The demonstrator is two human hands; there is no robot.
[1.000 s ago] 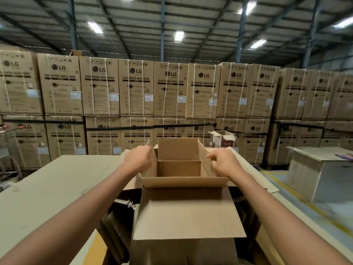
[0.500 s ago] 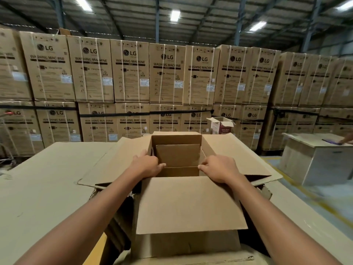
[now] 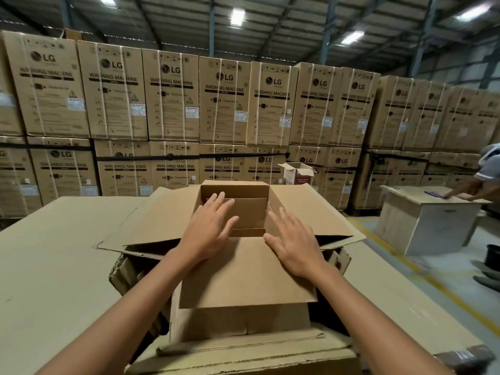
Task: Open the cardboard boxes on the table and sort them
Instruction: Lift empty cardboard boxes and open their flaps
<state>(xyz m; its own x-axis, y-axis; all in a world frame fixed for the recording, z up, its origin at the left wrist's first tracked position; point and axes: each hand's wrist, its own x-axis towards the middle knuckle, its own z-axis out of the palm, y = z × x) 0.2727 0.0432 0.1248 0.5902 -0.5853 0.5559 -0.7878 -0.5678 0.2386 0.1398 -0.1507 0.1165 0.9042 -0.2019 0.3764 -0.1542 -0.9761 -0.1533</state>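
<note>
A brown cardboard box (image 3: 243,282) stands open in front of me, its four flaps spread outward and its inside bare. My left hand (image 3: 208,234) hovers over the left side of the opening with fingers straight and spread. My right hand (image 3: 295,244) lies flat, fingers straight, at the right edge where the near flap meets the opening. Neither hand grips anything. The box sits on other flattened cardboard (image 3: 243,353) between table surfaces.
A wide cardboard-covered table (image 3: 54,266) stretches left. Behind stands a wall of stacked washing machine cartons (image 3: 173,98). A small open white box (image 3: 297,173) sits beyond. At right, another person's arm (image 3: 470,190) rests on a separate wooden table (image 3: 433,220); a dark bucket (image 3: 492,257) is on the floor.
Both hands let go of the side flaps, which now lie spread outward, and the fingers straightened over the opening. The view tilted down and another person appeared at the right.
</note>
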